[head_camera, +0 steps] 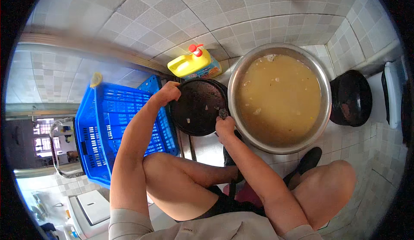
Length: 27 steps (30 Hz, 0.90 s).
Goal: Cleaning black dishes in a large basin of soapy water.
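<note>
My left hand [167,94] grips the rim of a round black pan [197,110] at its upper left edge. Dark and wet-looking, the pan has a few pale bits on its inner face, and another dark rim shows behind it. In my right hand [225,128] is a dark scouring ball [223,113], probably of steel wool, held at the pan's right edge. Right beside that hand stands a wide steel basin [235,128] of cloudy yellowish water [279,97] with bits of foam and scraps afloat.
A yellow detergent jug [190,64] with a red pump stands by the tiled wall [239,7]. Left of my arm is a blue plastic crate [106,110] with a yellow sponge [96,79] on its rim. Black stacked pans [352,97] sit right of the basin.
</note>
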Motion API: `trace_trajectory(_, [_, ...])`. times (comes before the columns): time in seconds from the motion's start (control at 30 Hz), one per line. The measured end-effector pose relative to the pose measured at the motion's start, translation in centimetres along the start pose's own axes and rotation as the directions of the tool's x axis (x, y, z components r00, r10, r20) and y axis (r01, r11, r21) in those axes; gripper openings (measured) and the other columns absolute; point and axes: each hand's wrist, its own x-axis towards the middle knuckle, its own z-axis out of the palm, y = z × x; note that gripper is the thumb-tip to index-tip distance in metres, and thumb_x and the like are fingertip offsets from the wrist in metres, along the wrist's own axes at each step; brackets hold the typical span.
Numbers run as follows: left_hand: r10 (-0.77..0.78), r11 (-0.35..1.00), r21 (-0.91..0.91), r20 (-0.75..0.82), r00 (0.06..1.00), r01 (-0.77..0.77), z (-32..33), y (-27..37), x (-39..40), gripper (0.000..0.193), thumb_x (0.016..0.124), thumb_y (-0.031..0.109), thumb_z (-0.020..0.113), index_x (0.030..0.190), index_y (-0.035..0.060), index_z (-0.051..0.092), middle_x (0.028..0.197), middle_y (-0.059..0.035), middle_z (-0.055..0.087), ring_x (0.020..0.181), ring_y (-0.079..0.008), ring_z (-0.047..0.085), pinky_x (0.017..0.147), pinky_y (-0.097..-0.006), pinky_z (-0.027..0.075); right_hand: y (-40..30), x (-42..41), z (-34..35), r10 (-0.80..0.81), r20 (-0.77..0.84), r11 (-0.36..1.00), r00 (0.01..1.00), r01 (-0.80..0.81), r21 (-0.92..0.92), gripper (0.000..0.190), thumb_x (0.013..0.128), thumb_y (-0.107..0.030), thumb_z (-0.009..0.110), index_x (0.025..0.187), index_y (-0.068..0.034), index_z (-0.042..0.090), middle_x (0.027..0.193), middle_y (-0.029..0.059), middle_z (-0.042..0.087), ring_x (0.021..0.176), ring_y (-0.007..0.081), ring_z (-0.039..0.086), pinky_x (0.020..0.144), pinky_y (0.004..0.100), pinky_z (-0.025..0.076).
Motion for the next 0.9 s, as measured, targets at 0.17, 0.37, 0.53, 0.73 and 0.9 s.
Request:
trace_trajectory(0.17, [0.099, 0.978, 0.166, 0.158, 0.982, -0.125, -1.2, 2.9, -2.3, 0.025, 0.051, 0.001, 0.055, 0.075, -0.0046, 0.064, 0.062, -0.0071, 0.056, 0.055, -0.0173, 0.05, 0.047, -0.0324, 0.037, -1.6, -2.7, -0.5, -0.007, -0.067, 0.993, 0.998, 0.015, 0.118, 0.033, 0.083, -0.017, 0.058, 0.102, 0.01, 0.054, 0.101, 0.0267, 0.059, 0.092, 0.0388, 0.06, 0.078, 0.0431, 0.045])
trace_trajectory(0.37, [0.249, 0.968, -0.055, 0.125, 0.961, -0.243, -1.9, 7.5, -3.9, 0.022, 0.05, 0.0, 0.054, 0.069, -0.0021, 0.064, 0.063, -0.0039, 0.056, 0.057, -0.0158, 0.05, 0.05, -0.0313, 0.038, -2.6, -3.7, -2.9, -0.258, -0.139, 0.913, 0.956, 0.289, 0.288, 0.045, 0.083, -0.018, 0.06, 0.117, 0.007, 0.047, 0.116, 0.0252, 0.054, 0.108, 0.0373, 0.052, 0.094, 0.0415, 0.037])
trace_trajectory(0.53, [0.692, 0.503, 0.296, 0.425, 0.584, -0.812, 1.1, 7.9, -0.7, 0.013, 0.065, 0.016, 0.059, 0.067, 0.0045, 0.065, 0.076, -0.0122, 0.064, 0.066, -0.0204, 0.058, 0.059, -0.0301, 0.045, -6.3, -2.7, -10.8, -0.304, -0.132, 0.94, 0.944, 0.319, 0.117, 0.027, 0.081, -0.014, 0.059, 0.1, 0.006, 0.058, 0.096, 0.0205, 0.062, 0.089, 0.0331, 0.06, 0.078, 0.0421, 0.045])
trace_trajectory(0.73, [-0.048, 0.877, -0.452, 0.255, 0.966, 0.163, 14.8, 13.0, -2.0, 0.01, 0.065, 0.008, 0.06, 0.073, 0.0031, 0.059, 0.075, -0.0094, 0.057, 0.066, -0.0255, 0.057, 0.057, -0.0425, 0.048, -9.9, -2.9, -22.0, 0.002, -0.133, 1.0, 0.991, -0.002, 0.0, 0.026, 0.08, -0.009, 0.051, 0.104, 0.001, 0.055, 0.098, 0.0184, 0.058, 0.081, 0.0357, 0.059, 0.06, 0.0529, 0.053])
trace_trajectory(0.9, [-0.148, 0.848, -0.464, 0.257, 0.955, 0.256, 22.0, 13.9, -1.8, 0.014, 0.067, 0.007, 0.057, 0.08, 0.0028, 0.058, 0.091, -0.0154, 0.059, 0.079, -0.0285, 0.057, 0.062, -0.0446, 0.049, -10.1, -1.1, -27.6, 0.095, -0.141, 0.975, 0.985, -0.121, -0.187, 0.028, 0.083, -0.008, 0.044, 0.109, -0.001, 0.052, 0.102, 0.0166, 0.055, 0.083, 0.0353, 0.058, 0.059, 0.0502, 0.054])
